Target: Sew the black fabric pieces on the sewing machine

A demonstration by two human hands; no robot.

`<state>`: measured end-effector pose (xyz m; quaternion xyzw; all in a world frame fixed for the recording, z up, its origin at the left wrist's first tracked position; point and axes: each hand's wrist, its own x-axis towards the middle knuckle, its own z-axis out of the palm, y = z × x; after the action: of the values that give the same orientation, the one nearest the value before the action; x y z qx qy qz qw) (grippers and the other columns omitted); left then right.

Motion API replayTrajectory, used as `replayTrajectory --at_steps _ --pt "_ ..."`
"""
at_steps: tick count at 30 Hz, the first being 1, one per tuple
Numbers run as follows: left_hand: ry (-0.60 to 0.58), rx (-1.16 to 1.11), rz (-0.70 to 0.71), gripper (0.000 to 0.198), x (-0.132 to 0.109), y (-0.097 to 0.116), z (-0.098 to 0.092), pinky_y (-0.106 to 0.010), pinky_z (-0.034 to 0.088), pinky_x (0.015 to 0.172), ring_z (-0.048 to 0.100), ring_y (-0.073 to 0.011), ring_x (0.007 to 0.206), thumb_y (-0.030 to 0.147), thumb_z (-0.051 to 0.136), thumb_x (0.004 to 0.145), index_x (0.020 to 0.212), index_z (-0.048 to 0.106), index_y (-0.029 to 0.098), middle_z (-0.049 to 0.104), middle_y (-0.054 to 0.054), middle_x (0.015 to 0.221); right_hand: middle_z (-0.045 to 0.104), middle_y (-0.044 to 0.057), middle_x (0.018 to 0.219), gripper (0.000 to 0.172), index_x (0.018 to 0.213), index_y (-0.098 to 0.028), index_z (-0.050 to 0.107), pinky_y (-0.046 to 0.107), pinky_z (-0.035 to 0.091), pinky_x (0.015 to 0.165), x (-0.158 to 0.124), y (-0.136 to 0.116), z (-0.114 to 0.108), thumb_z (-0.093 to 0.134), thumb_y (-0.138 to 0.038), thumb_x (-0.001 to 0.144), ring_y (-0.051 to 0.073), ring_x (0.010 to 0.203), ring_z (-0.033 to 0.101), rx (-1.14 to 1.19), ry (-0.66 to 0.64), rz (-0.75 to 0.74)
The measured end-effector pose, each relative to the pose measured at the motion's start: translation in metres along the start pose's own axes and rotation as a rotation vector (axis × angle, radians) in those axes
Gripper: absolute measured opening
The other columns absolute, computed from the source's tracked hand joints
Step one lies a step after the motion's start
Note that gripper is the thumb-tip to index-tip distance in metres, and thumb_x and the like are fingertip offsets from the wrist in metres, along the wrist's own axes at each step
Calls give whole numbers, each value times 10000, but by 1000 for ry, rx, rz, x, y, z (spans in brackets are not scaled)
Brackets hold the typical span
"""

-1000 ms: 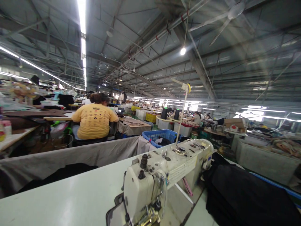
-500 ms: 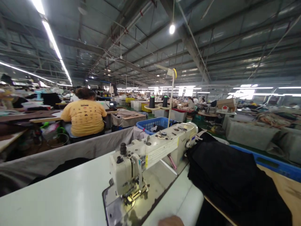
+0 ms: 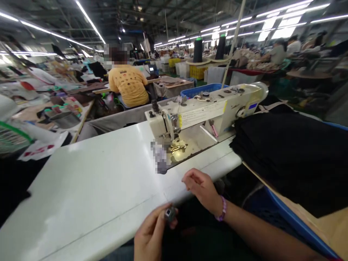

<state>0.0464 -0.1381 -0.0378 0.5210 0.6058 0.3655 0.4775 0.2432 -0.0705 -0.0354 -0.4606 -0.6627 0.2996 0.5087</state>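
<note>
Over the near edge of the white table, my left hand (image 3: 150,230) pinches a small dark grey piece (image 3: 170,214) with a pale square on its face, between thumb and fingers. I cannot make out its kind. My right hand (image 3: 200,186) is just right of and farther than it, fingers curled together, a purple bracelet at the wrist; anything inside them is hidden. Beyond both hands stands a cream sewing machine (image 3: 201,112), its lamp lighting the presser-foot area (image 3: 178,148). A pink-handled tool (image 3: 213,128) and a white stick lie beneath its arm.
Black fabric (image 3: 290,152) is piled on the right beside the machine. Behind the machine are a blue basket (image 3: 203,90) and two dark thread cones (image 3: 198,50). A person in a yellow shirt (image 3: 127,85) sits ahead. Part of a green-rimmed fan (image 3: 13,139) shows at left.
The view has tilted down and swung left. Both hands and forearms now show, with the small grey piece in the left; before, only part of one hand was at the bottom edge.
</note>
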Motion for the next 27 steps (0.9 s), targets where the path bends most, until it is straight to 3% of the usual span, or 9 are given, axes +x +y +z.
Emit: replayTrajectory --at_steps 1,3,6,9,12,16,21,24,27 --pt "97 -62 30 503 4 7 4 -355 588 798 688 -230 766 654 602 836 1000 755 203 756 -57 846 596 -18 755 277 966 -198 598 213 440 530 -7 -9 1 547 -469 981 107 605 550 117 -55 32" --pt "226 -115 103 449 13 20 13 -314 589 762 699 -236 790 630 717 742 888 761 207 762 -63 841 624 6 927 392 1080 -214 600 226 463 571 -18 -25 3 766 -454 819 123 706 582 309 -133 71" --pt "279 -150 192 373 21 32 22 -278 582 750 702 -223 805 581 742 739 845 744 223 756 -53 854 598 -3 964 361 1032 -232 625 246 458 640 -25 -36 3 832 -308 747 131 773 565 326 -81 51" --pt "172 -162 172 352 23 38 25 -276 568 787 697 -229 857 549 758 742 860 745 217 749 -54 870 589 -13 946 279 988 -232 630 248 445 648 -23 -35 1 804 -231 769 122 751 544 285 -16 33" --pt "36 -312 52 379 23 46 25 -294 548 833 698 -246 912 531 775 738 907 740 194 749 -66 917 593 -5 970 258 970 -232 628 251 445 653 -18 -30 1 791 -201 772 134 787 554 260 10 25" --pt "-17 -531 -70 355 24 53 22 -277 530 780 696 -208 799 415 848 690 908 692 182 739 -43 856 581 1 984 255 981 -220 636 262 458 698 -9 -28 -1 755 -158 764 129 784 542 275 -73 13" --pt "-57 -533 -79 388 29 50 11 -228 499 709 649 -150 702 423 868 678 908 658 192 722 -19 787 587 17 981 236 946 -194 689 269 444 688 8 -27 -14 748 -388 826 124 769 544 491 -379 214" --pt "-142 -545 -102 374 31 49 11 -251 510 714 646 -154 692 411 878 671 859 635 197 696 -6 759 578 2 867 323 793 -173 662 263 412 667 14 -28 -15 763 -479 815 113 720 510 569 -371 262" --pt "-158 -621 -137 350 30 52 17 -255 516 725 640 -147 706 425 857 701 865 647 198 697 -16 814 522 -42 678 374 800 -171 623 239 374 581 15 -27 -9 758 -519 815 92 596 448 779 -279 413"
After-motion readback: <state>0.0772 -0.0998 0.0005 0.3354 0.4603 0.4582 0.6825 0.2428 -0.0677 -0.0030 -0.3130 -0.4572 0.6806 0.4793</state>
